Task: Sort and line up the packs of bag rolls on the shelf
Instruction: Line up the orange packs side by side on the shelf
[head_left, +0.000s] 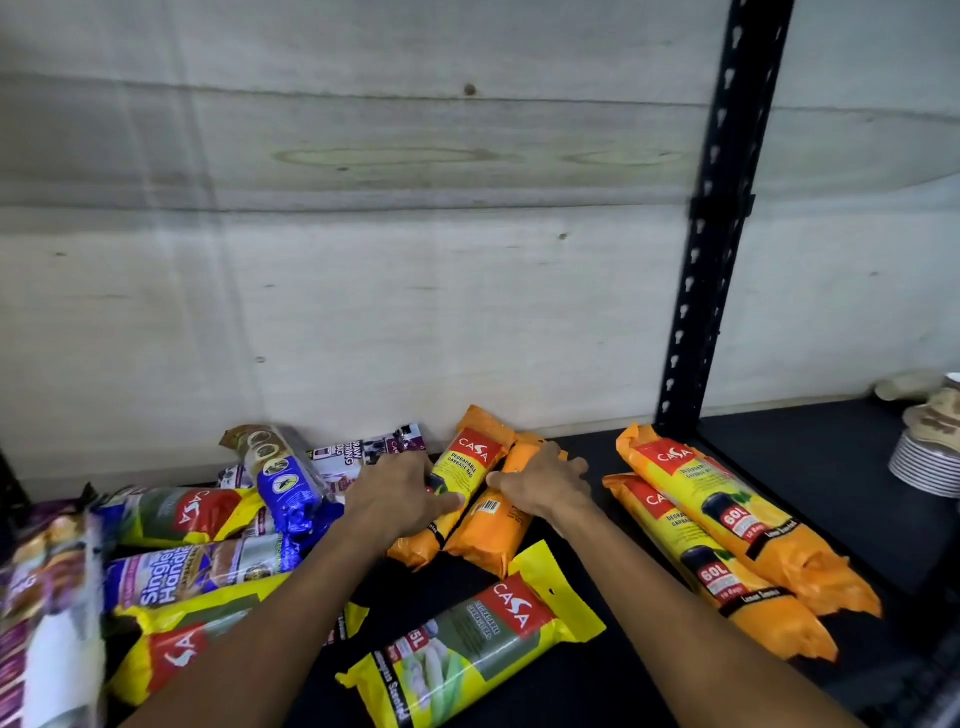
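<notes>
I am working on the dark shelf (597, 467), taking the black slotted upright (711, 260) at the back as the landmark. To the left of its foot, my left hand (400, 493) is grasping the shorter orange Casa garbage-bag pack (457, 488), thumb lying over its yellow label. My right hand (545, 480) is closing its grip over the plain-backed orange pack (493, 530) lying touching it, barcode side up. Just in front of the upright, two long orange 60L packs (737, 535) are lying side by side, touching. Nearer me, a yellow Casa pack (478, 639) is lying alone. Farther left of the upright, a mixed heap of yellow, blue and purple packs (208, 545) is overlapping. Right of the upright, a stack of white plates (924, 462) is standing.
</notes>
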